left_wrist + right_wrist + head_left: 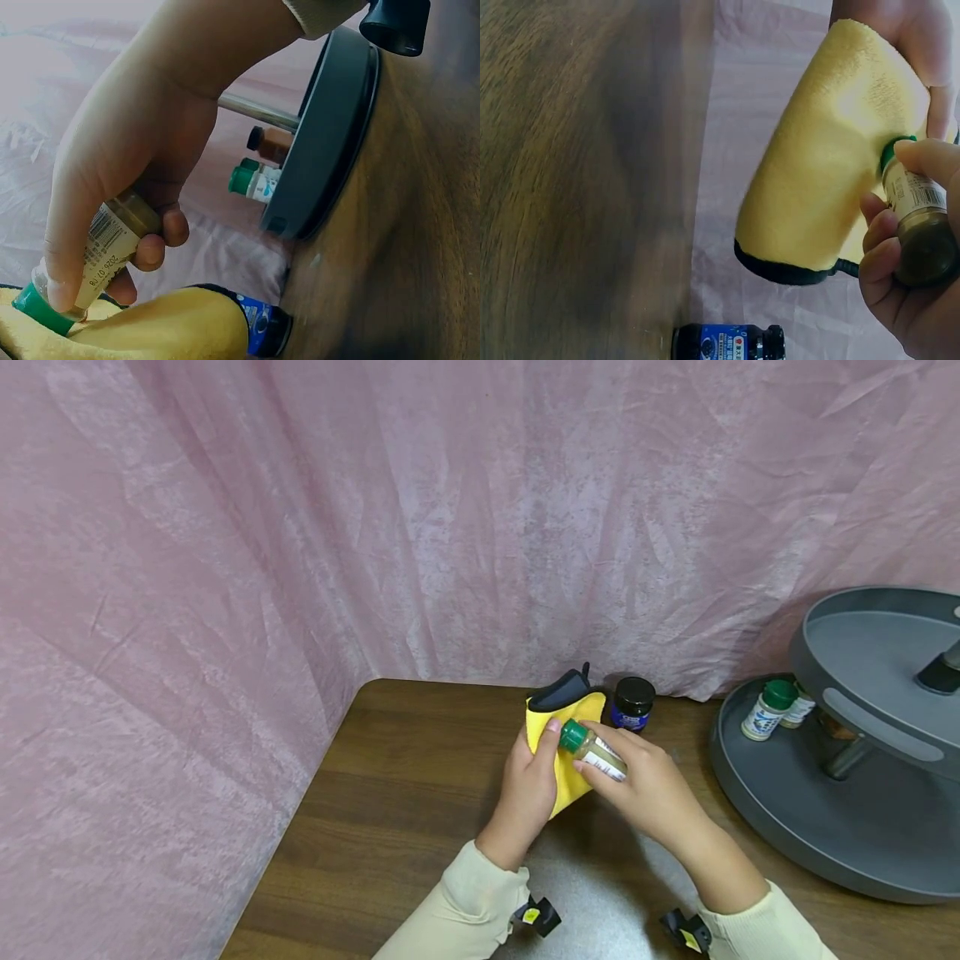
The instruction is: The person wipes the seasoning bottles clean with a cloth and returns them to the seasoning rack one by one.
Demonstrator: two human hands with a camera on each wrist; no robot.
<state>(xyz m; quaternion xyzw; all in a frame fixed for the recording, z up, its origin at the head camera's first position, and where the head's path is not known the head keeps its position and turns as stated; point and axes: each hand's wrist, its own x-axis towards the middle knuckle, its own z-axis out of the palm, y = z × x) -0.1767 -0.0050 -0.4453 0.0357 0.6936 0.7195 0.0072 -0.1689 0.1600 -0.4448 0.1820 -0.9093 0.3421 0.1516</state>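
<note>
Here's the bottle [600, 756], tilted above the table [420, 760], green cap [573, 735] on and its end against the yellow cloth [572, 785]; the right hand [656, 785] has curled fingers and thumb around the body, a firm-looking hold; the left hand [534, 781] pinches the cloth, thumb in front near the cap, its other fingers largely hidden behind.

Now the risk: smooth walls could slide through those fingers, I'd judge, if the cloth drags hard on the cap; a twist there might loosen it, and with the bottle tilted, some contents could spill; a low elbow or swinging cloth corner might knock the dark jar [632, 703] just beyond.

On to the containers: the bottle shows something olive-brown through its clear wall; the jar wears a black lid and blue label, its filling impossible to tell; off to the right, the lower tray [787, 852] holds two green-capped bottles [765, 718] side by side, with a dark-capped brown bottle [274, 144] near them; the upper tray [877, 643] overhangs, cut by the frame edge.
</note>
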